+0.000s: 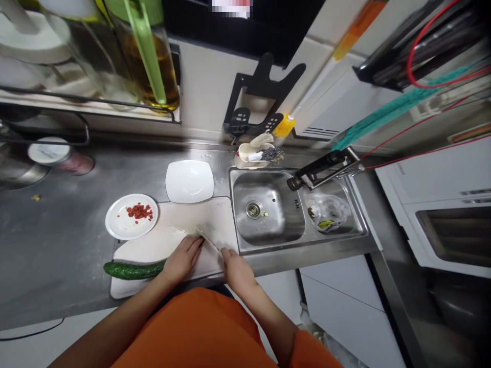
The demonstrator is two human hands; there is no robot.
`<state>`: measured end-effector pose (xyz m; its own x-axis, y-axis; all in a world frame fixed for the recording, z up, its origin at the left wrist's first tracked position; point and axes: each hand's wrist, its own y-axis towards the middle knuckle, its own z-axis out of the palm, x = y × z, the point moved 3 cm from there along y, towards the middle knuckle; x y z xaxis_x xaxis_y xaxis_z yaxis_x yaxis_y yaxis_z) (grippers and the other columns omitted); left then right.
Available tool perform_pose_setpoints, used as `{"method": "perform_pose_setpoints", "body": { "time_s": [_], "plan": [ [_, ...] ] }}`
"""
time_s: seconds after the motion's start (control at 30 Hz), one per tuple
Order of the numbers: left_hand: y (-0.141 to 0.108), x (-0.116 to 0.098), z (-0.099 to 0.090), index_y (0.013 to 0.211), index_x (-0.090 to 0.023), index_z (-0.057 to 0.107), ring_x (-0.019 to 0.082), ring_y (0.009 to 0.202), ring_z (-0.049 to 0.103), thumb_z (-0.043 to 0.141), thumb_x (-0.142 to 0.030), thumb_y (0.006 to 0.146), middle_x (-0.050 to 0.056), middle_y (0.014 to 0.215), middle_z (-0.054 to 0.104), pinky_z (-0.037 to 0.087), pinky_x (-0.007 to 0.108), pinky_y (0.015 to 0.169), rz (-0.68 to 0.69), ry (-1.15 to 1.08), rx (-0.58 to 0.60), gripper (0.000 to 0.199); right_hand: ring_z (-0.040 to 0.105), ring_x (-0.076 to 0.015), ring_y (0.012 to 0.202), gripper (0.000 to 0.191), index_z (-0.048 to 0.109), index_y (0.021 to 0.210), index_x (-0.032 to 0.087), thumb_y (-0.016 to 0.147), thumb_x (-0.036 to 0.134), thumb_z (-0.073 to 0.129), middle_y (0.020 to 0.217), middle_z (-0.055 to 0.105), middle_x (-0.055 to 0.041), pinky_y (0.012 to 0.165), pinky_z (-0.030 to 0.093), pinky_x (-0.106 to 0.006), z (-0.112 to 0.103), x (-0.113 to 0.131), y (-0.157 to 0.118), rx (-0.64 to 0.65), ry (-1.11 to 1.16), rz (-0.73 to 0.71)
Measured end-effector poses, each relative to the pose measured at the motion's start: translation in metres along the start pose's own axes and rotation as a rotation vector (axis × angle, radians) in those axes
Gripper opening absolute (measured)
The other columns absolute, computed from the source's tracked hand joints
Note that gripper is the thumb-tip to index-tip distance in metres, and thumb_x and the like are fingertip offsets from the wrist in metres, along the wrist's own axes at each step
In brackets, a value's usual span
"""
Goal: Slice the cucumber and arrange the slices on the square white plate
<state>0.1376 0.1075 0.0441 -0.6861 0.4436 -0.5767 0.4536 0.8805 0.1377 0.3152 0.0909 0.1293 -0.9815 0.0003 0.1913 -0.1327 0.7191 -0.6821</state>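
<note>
Countertop [72, 245] is dull grey metal, smudged; sink [280, 191] is metal too, smoother, bright highlights. Chopping board [149, 240] reads as smooth matt plastic. Square plate [190, 181]: glossy, ceramic-looking. Round plate [116, 219]: smooth, ceramic or plastic, can't tell. Cucumber [130, 271] skin bumpy, shiny. Bag [335, 205]: thin crinkled clear plastic. Shirt [199, 327]: matt cloth. Teal strip [362, 125]: fuzzy, fabric-like.

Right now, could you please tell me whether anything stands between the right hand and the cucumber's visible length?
Yes: the left hand lies between the right hand, which holds the knife, and the cucumber.
</note>
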Motion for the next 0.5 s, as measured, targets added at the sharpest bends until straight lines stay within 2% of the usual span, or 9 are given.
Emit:
{"method": "perform_pose_setpoints", "body": {
  "time_s": [0.27, 0.5],
  "plan": [
    [-0.004, 0.0, 0.002, 0.117, -0.016, 0.057, 0.023, 0.111, 0.055, 0.039, -0.032, 0.094, 0.012, 0.115, 0.061, 0.046, 0.043, 0.1, -0.008, 0.079, 0.027, 0.033, 0.063, -0.021, 0.086, 0.036, 0.048, 0.112, 0.021, 0.085, 0.003, 0.035, 0.105, 0.061, -0.0082, 0.064, 0.042, -0.025, -0.012, -0.002, -0.022, 0.07, -0.055, 0.001],
    [-0.006, 0.002, 0.004, 0.116, -0.017, 0.058, 0.024, 0.111, 0.055, 0.041, -0.03, 0.093, 0.011, 0.114, 0.061, 0.045, 0.045, 0.101, 0.01, 0.095, 0.032, 0.031, 0.064, -0.02, 0.084, 0.035, 0.049, 0.109, 0.02, 0.084, 0.0, 0.034, 0.104, 0.06, -0.0096, 0.063, 0.043, -0.025, -0.009, -0.004, -0.021, 0.134, -0.032, 0.014]
  ]
}}
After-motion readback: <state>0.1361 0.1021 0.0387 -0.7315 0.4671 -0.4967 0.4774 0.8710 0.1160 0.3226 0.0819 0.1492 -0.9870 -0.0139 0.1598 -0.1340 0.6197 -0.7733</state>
